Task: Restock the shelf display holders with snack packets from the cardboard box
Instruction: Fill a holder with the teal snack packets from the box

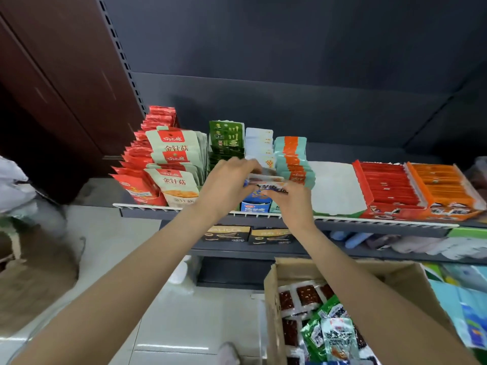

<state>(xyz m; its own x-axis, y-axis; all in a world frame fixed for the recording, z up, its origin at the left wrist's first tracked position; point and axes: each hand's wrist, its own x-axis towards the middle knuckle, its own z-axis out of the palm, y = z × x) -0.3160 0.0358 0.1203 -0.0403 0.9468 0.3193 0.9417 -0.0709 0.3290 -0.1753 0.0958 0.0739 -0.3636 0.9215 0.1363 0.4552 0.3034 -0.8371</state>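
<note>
Both my hands are up at the shelf, over the blue-and-white display holder (256, 206). My left hand (227, 186) and my right hand (293, 204) together grip a small stack of blue-and-white snack packets (266, 183), held flat above that holder. Behind them stands a row of white packets (259, 140). The cardboard box (392, 283) sits low at the right, open, with dark red, green and pale packets (330, 327) inside.
Along the shelf stand red packets (137, 177), pale green mushroom packets (174, 164), dark green packets (226, 137), teal-orange packets (292, 159), a white empty holder (334, 188) and red and orange boxes (419, 188). The white shelf rail (369, 220) runs in front. Lower shelves hold more goods.
</note>
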